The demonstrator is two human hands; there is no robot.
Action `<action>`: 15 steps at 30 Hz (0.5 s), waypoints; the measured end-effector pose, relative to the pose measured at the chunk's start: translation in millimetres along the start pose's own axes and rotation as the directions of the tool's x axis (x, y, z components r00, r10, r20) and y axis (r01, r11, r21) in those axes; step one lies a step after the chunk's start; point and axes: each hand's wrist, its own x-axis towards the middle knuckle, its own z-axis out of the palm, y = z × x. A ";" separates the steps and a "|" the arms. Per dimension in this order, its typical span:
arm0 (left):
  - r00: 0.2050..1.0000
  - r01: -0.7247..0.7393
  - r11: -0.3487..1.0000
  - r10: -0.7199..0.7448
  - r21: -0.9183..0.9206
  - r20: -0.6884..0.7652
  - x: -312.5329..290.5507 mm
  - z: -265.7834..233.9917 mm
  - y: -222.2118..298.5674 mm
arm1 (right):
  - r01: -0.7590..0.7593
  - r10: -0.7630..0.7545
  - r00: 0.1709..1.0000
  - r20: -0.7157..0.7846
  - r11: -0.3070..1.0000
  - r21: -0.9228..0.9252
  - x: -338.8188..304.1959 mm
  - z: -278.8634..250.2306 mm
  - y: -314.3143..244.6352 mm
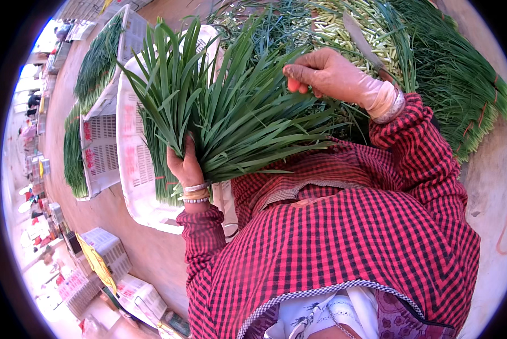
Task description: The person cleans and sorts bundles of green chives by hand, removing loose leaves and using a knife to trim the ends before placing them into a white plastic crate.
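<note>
nearest me, red-and-black checked cloth (344, 243); beyond, my left hand (187, 168) wraps its fingers round long flat green leaves (248, 113), likely light, easily bruised, best gripped low; my right hand (337, 74) curls alongside, hold unclear.

We wear a loose smock (332, 243) in red-and-black gingham, its long left sleeve (204, 240) and right sleeve (423, 150) cut from the same check and bunched toward the ends. A narrow black-and-white checked trim (321, 287) edges the rounded neckline. Inside it we show a white inner top (320, 312) with dark motifs, a purple patterned layer (403, 317) and a fine necklace chain (344, 329). At the left we wear a silver bangle (196, 187), a tan band (196, 194) and a pale beaded bracelet (197, 200); at the right, a broad silver bracelet (393, 110).
</note>
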 end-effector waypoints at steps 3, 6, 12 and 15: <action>1.000 -0.011 1.000 0.011 -0.001 0.000 -3.2 1.5 2.2 | -0.148 0.177 0.976 0.126 0.966 -0.211 -6.2 -1.7 -10.9; 0.999 -0.034 0.999 0.034 0.003 0.010 -4.2 1.7 -1.1 | 0.038 0.012 0.991 0.131 0.930 -0.366 -7.3 10.1 1.2; 0.999 -0.036 0.999 0.036 0.020 0.010 -3.7 3.2 -3.6 | 0.102 -0.081 0.994 0.075 0.938 -0.331 -6.3 25.5 17.0; 0.999 -0.029 0.999 0.028 0.036 0.019 -5.1 2.9 -4.0 | 0.165 -0.183 0.981 -0.056 0.958 -0.235 -8.6 23.6 17.1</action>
